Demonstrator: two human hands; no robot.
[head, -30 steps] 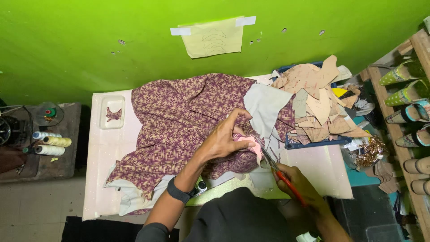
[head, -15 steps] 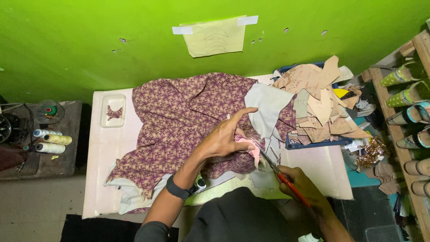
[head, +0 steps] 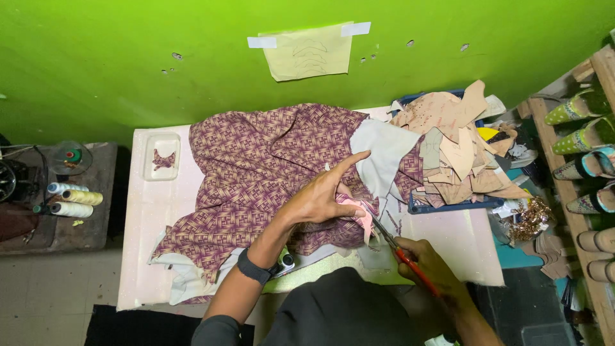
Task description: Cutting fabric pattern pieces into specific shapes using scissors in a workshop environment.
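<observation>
Unmoved: left hand (head: 318,202) pressing one cloth (head: 269,166) | right hand (head: 428,264) gripping one scissors (head: 398,247)

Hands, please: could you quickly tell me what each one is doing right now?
Left hand: open, pressing the pink piece on the patterned fabric.
Right hand: closed around red-handled scissors.

Pale yellow paper sheet (head: 309,54) with faint pencil outlines, taped by white strips to green wall (head: 128,57)

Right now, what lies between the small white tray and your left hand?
In the head view, only the purple patterned fabric spreads between the white tray and the left hand.
</observation>
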